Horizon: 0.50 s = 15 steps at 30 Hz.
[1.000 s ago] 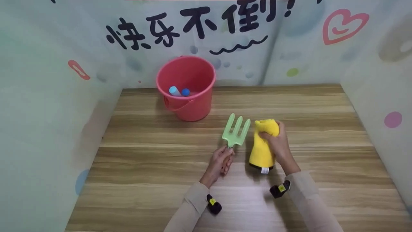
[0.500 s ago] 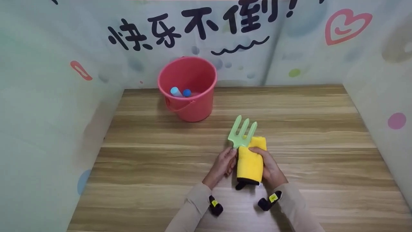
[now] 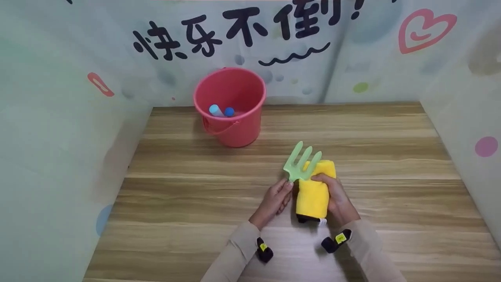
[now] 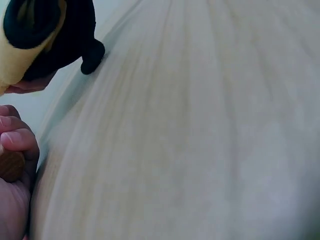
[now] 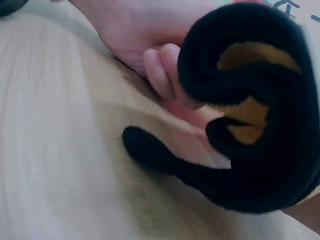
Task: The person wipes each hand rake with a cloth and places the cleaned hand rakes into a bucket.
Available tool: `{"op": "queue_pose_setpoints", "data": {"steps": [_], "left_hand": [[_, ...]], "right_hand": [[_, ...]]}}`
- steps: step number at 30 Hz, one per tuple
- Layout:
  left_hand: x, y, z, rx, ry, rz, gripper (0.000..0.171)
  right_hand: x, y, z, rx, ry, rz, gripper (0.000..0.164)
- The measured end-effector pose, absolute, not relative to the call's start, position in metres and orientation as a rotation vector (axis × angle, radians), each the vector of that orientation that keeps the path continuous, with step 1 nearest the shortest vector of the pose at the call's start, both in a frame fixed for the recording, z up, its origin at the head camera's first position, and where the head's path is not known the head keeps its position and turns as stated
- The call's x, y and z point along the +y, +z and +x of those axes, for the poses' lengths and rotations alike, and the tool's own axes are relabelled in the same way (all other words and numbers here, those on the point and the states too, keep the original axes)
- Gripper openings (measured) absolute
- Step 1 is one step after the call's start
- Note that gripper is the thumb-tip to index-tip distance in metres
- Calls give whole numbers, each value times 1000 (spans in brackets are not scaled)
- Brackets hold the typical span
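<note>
My left hand (image 3: pixel 274 200) grips a green three-pronged garden hand fork (image 3: pixel 299 169), its prongs pointing away from me. The wooden handle end (image 4: pixel 11 165) shows inside the curled fingers in the left wrist view. A folded yellow cloth (image 3: pixel 313 199) with a black edge and a white tag is held by my right hand (image 3: pixel 337 199), thumb across its front. The cloth lies right against the fork's head, and in the head view the rightmost prong overlaps it. From the right wrist view, the cloth's black edge (image 5: pixel 285 175) appears rolled in layers, with a loose black strip hanging.
A red bucket (image 3: pixel 246 131) stands at the back left of the wood-grain table (image 3: pixel 188 219). Inside it are a light-blue-capped item (image 3: pixel 214 110) and a round blue one (image 3: pixel 229 112). Printed fabric walls (image 3: pixel 375 74) enclose the back and both sides.
The right hand brought the cloth leftward to the fork, then shifted it slightly back right and away from me. The left hand moved a little right with the fork.
</note>
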<state>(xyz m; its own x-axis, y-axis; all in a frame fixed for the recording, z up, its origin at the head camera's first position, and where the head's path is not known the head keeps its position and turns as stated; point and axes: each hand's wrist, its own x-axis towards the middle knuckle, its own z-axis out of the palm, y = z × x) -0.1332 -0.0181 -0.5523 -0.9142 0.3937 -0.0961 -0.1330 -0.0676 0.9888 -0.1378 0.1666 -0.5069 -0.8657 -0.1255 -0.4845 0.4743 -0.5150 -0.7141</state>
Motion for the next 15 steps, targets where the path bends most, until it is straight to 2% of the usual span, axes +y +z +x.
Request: {"op": "queue_pose_setpoints", "data": {"steps": [8,15], "left_hand": [[-17,-547,-130,1943,1965,308,37],[-22,-523,-121,1948,1931,380,34]], "right_hand": [[183,-493,-144,1360,-2453,539,27],[203,-468,-151,1498,-2532,464,27]]}}
